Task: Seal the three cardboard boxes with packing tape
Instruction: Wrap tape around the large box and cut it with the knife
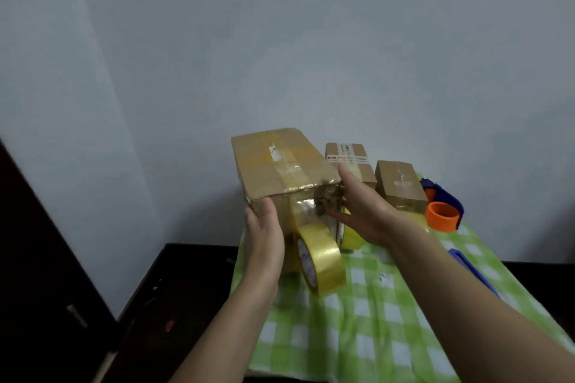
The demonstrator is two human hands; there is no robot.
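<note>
A large cardboard box [273, 164] stands at the table's left end, with tape along its top seam and down its near face. From that strip hangs a yellow tape roll [322, 261], dangling in front of the box. My left hand [264, 233] lies flat against the box's near-left corner. My right hand [361, 211] presses on the near-right corner, thumb on the front face. Two smaller boxes stand behind to the right: a middle box [350, 158] with a label and a small box [399, 185].
A green checked cloth [373, 320] covers the table. An orange and blue tape dispenser [443, 211] sits at the right, a blue tool [473, 270] lies nearer. Another yellow roll [351, 239] is behind my right hand. Dark furniture is on the left.
</note>
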